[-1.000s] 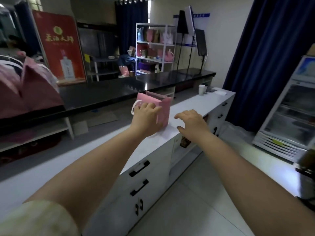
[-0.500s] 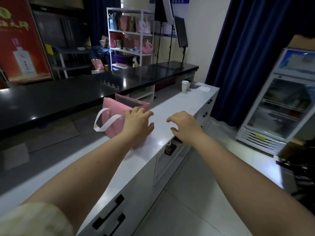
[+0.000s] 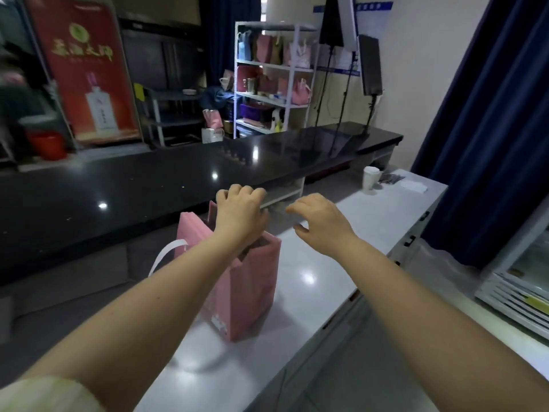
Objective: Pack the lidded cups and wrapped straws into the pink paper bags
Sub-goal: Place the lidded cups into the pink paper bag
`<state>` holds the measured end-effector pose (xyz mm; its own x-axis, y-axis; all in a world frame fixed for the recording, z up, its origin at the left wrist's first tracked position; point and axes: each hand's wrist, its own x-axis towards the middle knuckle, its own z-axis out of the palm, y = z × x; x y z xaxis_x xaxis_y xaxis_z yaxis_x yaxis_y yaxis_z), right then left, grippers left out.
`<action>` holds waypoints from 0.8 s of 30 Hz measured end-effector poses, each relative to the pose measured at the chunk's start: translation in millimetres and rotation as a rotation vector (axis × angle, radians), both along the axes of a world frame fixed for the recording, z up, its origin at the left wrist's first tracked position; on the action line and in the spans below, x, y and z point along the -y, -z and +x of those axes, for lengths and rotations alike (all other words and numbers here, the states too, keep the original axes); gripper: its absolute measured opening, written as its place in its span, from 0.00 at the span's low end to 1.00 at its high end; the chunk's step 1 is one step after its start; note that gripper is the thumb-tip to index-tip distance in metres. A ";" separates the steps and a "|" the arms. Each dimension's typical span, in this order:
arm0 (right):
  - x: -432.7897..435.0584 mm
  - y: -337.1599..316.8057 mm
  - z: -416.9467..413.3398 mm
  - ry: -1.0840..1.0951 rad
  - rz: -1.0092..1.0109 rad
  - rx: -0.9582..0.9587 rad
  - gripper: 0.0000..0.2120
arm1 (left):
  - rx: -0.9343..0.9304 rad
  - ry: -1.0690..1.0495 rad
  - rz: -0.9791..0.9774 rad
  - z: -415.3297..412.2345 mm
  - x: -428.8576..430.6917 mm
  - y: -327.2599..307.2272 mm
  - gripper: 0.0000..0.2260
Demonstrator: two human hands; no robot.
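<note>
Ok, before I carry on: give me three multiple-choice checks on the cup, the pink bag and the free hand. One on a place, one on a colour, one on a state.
1. Where is the lidded cup?
A. inside the pink bag
B. at the far end of the white counter
C. touching the bag's side

2. What colour is the bag's handle?
A. black
B. pink
C. white

3. What is the right hand doing?
A. holding nothing, to the right of the bag
B. gripping the cup
C. pulling the handle

Answers:
1 B: the cup stands far down the counter, well apart from the bag.
2 C: the loop hanging at the bag's left side is white.
3 A: its fingers are loosely curled around nothing, above the counter.
</note>
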<state>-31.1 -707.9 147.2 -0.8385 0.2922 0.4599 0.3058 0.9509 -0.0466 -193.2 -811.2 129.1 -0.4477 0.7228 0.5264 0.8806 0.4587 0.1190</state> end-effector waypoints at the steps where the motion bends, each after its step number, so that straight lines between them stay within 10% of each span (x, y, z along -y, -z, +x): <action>1: -10.3 -1.2 -15.3 -0.050 0.010 -0.001 0.14 | -0.002 -0.039 0.001 -10.0 -2.9 -2.2 0.17; 12: -69.7 20.9 -157.8 -0.538 -0.147 0.178 0.16 | 0.156 -0.552 -0.049 -47.7 21.2 14.1 0.20; 24: -68.4 59.9 -202.6 -0.501 -0.529 0.413 0.10 | 0.467 -0.857 -0.122 6.7 23.2 26.9 0.25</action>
<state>-233.7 -639.4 87.4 -0.9976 -0.0694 -0.0054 -0.0573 0.8630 -0.5019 -186.5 -834.4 102.1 -0.9899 0.0942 0.1061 0.1206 0.9524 0.2801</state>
